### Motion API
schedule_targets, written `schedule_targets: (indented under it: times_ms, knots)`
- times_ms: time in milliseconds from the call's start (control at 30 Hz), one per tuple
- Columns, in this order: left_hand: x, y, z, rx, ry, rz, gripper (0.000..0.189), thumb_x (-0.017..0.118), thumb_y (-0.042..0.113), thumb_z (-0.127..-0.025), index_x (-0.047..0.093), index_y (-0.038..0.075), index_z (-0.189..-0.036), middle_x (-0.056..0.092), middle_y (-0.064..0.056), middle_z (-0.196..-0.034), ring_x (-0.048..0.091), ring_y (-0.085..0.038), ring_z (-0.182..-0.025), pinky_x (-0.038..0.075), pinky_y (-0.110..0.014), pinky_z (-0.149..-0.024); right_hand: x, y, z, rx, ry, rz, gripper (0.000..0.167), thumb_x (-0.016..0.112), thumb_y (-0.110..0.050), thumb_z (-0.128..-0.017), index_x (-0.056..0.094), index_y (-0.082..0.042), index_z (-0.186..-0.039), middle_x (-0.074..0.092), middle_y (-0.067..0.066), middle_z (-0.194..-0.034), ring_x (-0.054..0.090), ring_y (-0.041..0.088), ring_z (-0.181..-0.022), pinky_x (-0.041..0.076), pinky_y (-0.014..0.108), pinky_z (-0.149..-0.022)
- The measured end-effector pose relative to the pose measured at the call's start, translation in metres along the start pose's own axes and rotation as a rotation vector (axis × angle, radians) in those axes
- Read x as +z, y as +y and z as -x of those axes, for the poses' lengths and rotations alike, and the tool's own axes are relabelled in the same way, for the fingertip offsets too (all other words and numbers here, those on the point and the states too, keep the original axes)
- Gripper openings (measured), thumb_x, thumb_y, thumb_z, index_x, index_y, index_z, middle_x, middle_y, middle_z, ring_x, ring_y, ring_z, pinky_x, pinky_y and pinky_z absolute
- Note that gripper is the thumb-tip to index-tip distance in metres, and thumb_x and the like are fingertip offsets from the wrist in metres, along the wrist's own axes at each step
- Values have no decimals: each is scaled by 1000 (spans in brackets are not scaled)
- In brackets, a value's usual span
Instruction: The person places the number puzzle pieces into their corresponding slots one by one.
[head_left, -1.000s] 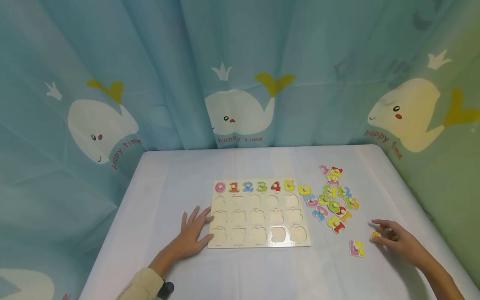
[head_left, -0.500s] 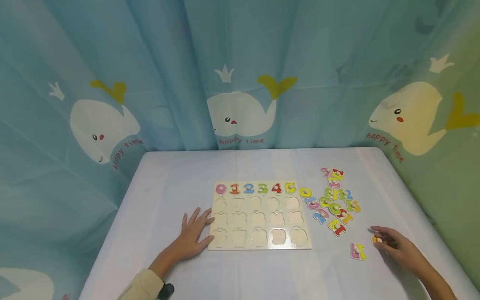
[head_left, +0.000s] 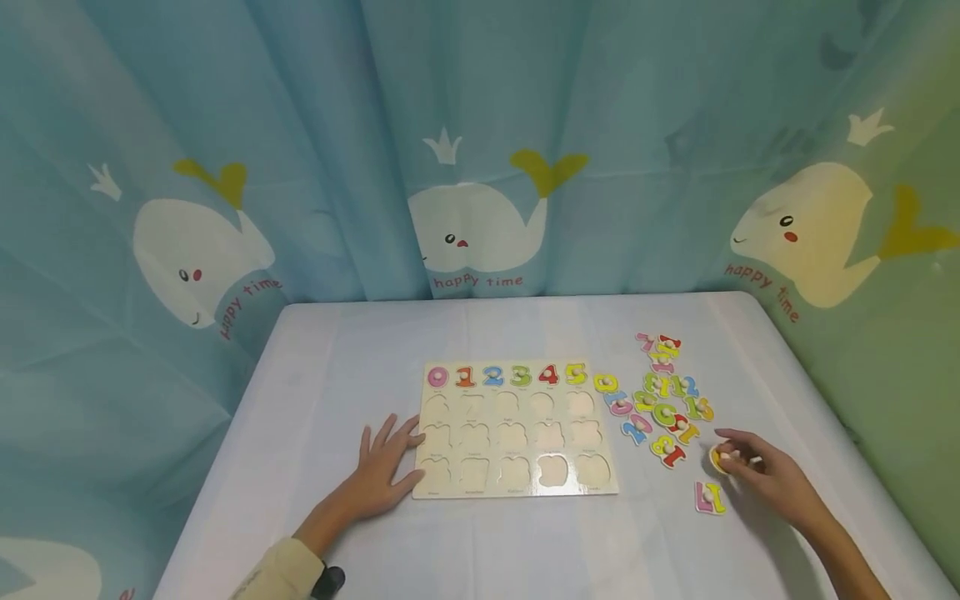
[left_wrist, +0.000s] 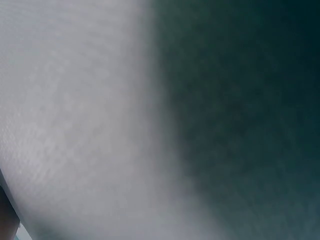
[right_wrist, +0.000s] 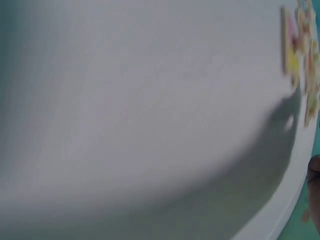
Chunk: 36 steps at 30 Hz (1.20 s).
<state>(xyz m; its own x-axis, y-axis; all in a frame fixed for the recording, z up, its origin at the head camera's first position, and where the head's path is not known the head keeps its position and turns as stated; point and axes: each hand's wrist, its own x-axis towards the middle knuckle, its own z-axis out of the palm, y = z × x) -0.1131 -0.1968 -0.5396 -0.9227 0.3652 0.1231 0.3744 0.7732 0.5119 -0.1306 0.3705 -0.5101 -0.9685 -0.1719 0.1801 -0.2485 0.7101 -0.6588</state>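
A pale puzzle board [head_left: 517,442] lies flat, with numbers 0 to 5 in its top row and bare recesses below. My left hand [head_left: 382,475] rests at the board's left edge with spread fingers, fingertips and thumb touching it. Between the thumb and fingers of my right hand [head_left: 768,479] is a small yellow-orange number puzzle piece [head_left: 717,459]; its digit is partly hidden. Just below it lies the pink-and-yellow 17 piece [head_left: 709,497], seen blurred in the right wrist view. The left wrist view catches mostly white cloth.
Loose number pieces [head_left: 664,414] lie in a cluster right of the board, some touching one another. The red-and-yellow 18 piece [head_left: 668,451] is nearest the right hand among them. White cloth covers the table [head_left: 360,342], and a whale-print curtain [head_left: 330,167] hangs behind.
My right hand has moved left and slightly away from me, carrying the yellow-orange piece nearer the cluster. The left hand keeps its place on the board's edge.
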Motion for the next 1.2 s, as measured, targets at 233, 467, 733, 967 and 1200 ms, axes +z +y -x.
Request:
schedule_targets:
  times_ms: [233,467,733,967,1200]
  knots:
    - [-1,-2,-3,-14,8,-24,48,60,31,-87,53,8,-128,32,-9,-150,14,-40,-138,-3,-66,-102,18,-28,-32,-56,-30,-35,35,68,-10,-86,59,-2,-119,61,-1,-89,45,7,-73,38,20,-59]
    - [-2,-2,-2,-26,6,-12,49,61,31,-86,53,7,-128,32,-8,-150,14,-40,-138,-4,-65,-102,40,-52,-55,-3,-68,-56,39,71,-18,-85,60,-5,-121,60,1,-90,46,15,-74,41,23,-56]
    - [-2,-2,0,-20,7,-14,48,60,31,-86,53,8,-128,32,-8,-150,14,-40,-138,-4,-66,-102,69,-72,-78,-42,-127,-122,39,70,-19,-85,60,-6,-120,62,-1,-91,49,15,-73,42,23,-59]
    - [-1,-2,1,-14,-17,-7,48,60,31,-87,53,7,-128,29,-9,-151,12,-41,-138,-4,-67,-101,99,-93,-96,-103,-129,-144,34,73,-9,-81,63,-3,-114,63,-2,-87,49,13,-72,42,23,-59]
    - [-1,-3,-1,-26,-65,-19,49,57,34,-89,51,8,-130,25,-7,-153,8,-39,-140,-6,-65,-102,120,-110,-112,-145,-148,-148,36,73,-9,-81,63,-6,-115,63,-3,-87,53,14,-75,43,25,-59]
